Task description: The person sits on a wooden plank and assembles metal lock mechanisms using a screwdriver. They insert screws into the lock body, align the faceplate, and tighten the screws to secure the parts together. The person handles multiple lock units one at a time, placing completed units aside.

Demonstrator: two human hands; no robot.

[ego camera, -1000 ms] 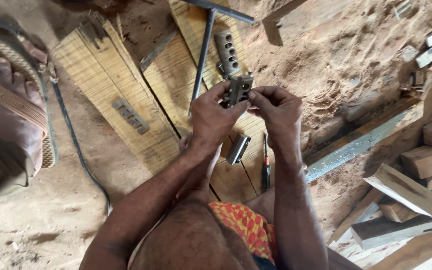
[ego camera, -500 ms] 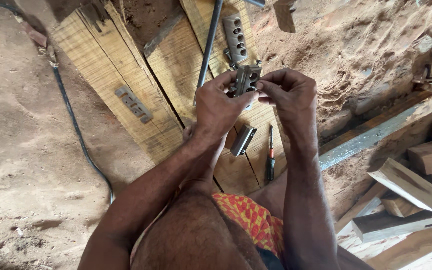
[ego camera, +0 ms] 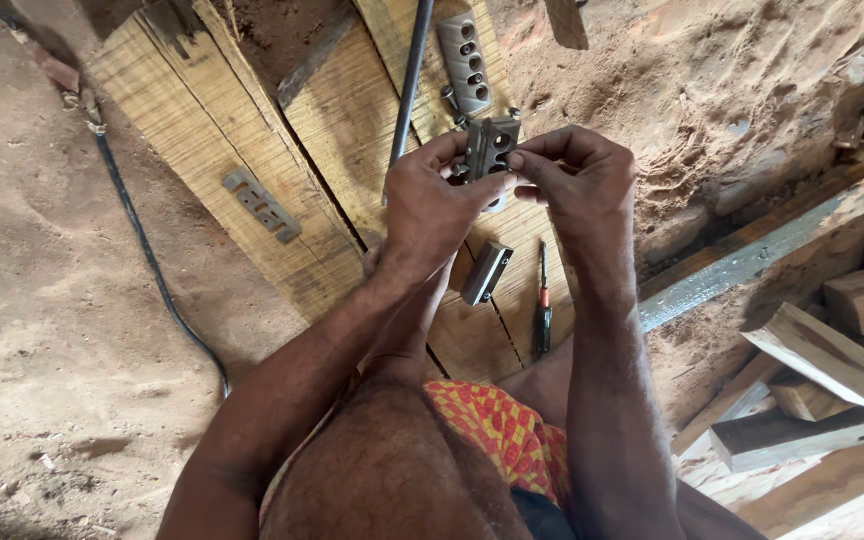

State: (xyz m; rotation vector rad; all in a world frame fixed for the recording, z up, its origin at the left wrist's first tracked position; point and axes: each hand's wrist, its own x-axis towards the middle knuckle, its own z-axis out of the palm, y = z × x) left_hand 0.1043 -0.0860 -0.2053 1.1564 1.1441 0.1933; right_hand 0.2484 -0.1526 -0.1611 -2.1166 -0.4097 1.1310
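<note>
**Both hands gripping a metal hinge over planks**

Left hand (ego camera: 437, 205) and right hand (ego camera: 572, 180) are pinching a grey metal hinge (ego camera: 490, 148) between them, fingers clenched on its edges, holes facing up. It is hovering above the wooden planks (ego camera: 202, 130). Lying on the planks: a second hinge (ego camera: 464, 62), a flat plate (ego camera: 262, 205), a folded hinge (ego camera: 485, 272), a screwdriver (ego camera: 543, 300), a metal rod (ego camera: 410, 75). Wood offcuts (ego camera: 832, 355) are lying well apart.

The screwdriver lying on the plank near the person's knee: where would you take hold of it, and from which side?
Take the screwdriver by its dark handle, the thicker end nearest the person, coming down from above with the right hand. It lies flat on the plank, shaft pointing away, clear of the loose hinge beside it, so nothing seems to block that grip.
</note>
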